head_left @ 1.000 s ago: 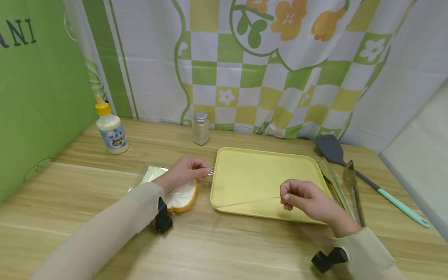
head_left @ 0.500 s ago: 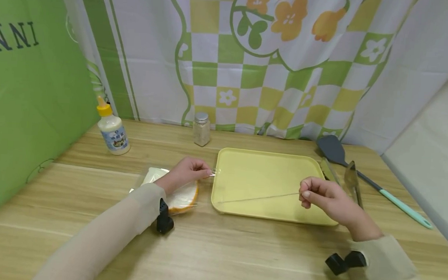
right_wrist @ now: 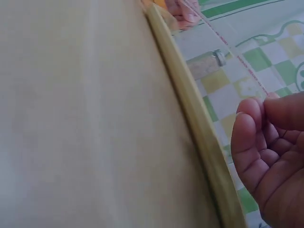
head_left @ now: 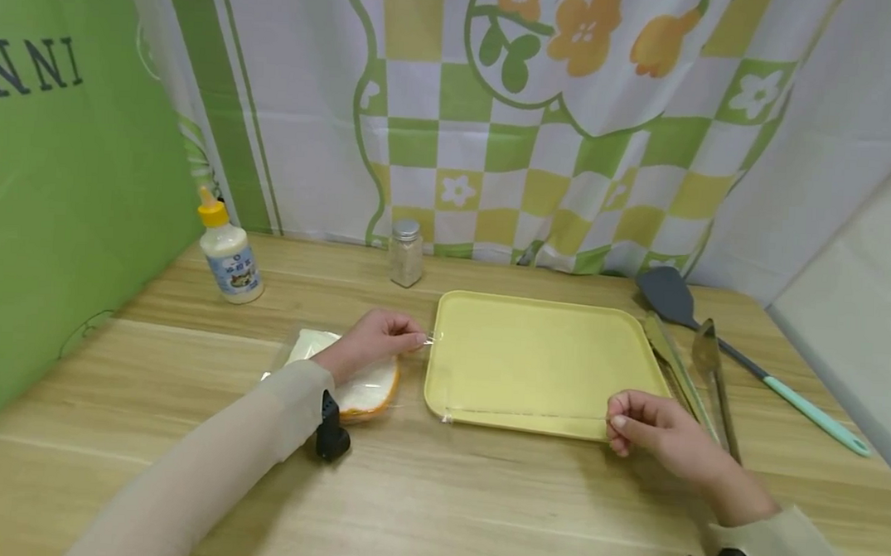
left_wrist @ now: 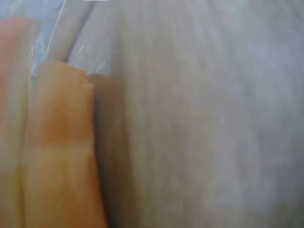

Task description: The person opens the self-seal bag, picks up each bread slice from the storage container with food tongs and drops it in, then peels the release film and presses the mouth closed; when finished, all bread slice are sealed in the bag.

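Wrapped slices of white bread [head_left: 372,391] with an orange-brown crust lie on the table, partly hidden under my left forearm. Their crust edge [left_wrist: 64,142] fills the left side of the left wrist view. My left hand [head_left: 378,340] pinches the clear plastic bag [head_left: 429,339] at the yellow tray's left rim. Between thumb and fingertips, my right hand [head_left: 659,430] pinches a thin strip [head_left: 525,413], which stretches taut along the tray's front edge. Red marks show on the strip [right_wrist: 251,72] in the right wrist view. Where its left end meets the plastic is hard to make out.
The yellow tray [head_left: 547,349] lies between both hands. To its right are metal tongs [head_left: 709,356] and a spatula [head_left: 669,296] with a mint handle. A glass shaker jar [head_left: 406,255] and a yellow-capped squeeze bottle [head_left: 230,256] stand behind, near the curtain.
My right hand has moved to the right and then down toward the tray's front edge, drawing the strip out longer and level. My left hand keeps its pinch on the plastic.
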Tool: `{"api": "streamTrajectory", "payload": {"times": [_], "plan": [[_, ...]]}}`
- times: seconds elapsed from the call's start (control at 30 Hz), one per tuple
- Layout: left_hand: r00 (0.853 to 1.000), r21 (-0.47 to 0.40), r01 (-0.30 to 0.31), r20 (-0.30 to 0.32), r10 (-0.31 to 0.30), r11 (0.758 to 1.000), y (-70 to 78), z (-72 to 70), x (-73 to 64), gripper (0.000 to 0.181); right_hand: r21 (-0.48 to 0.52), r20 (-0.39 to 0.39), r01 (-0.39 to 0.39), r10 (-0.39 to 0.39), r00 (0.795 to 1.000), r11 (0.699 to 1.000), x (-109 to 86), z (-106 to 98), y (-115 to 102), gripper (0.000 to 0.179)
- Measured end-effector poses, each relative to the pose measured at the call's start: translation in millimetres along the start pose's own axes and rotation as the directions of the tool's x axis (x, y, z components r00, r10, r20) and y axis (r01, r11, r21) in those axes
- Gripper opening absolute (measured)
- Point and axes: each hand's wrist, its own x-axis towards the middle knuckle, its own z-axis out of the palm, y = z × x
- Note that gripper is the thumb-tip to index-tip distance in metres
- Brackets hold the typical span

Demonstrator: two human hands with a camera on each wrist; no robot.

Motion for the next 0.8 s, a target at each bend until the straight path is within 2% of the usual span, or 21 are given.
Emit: {"api": "streamTrajectory", "payload": {"times": [0.13,0.33,0.4,0.6,0.8], "plan": [[1.0,0.001,-0.012,0.0,0.012,1.0,-1.1,1.2,2.1,0.022,0.015,-0.034,-0.117,0.118,0.992,0.993,-12.0,-0.9,6.0,0.007],[1.0,0.01,0.006,0.002,-0.006,1.0,-0.7,-1.8,-0.5,0.023,0.04,-0.12,-0.167,0.171,0.978,0.985,-23.0,-6.1,9.3,0.007],[1.0,0.012,0.012,0.0,-0.012,1.0,0.9,-3.2,-1.6,0.024,0.018,-0.137,-0.203,0.203,0.97,0.979,-23.5,-4.9,8.0,0.008],[1.0,0.009,0.015,-0.01,-0.015,1.0,0.6,-2.7,0.1,0.025,-0.079,-0.205,-0.352,0.33,0.921,0.933,-27.1,0.3,1.7,0.021],[1.0,-0.017,0.01,-0.007,-0.01,1.0,-4.3,-0.8,2.2,0.025,-0.042,-0.211,-0.452,0.434,0.876,0.891,-41.1,-4.6,3.5,0.033]]}}
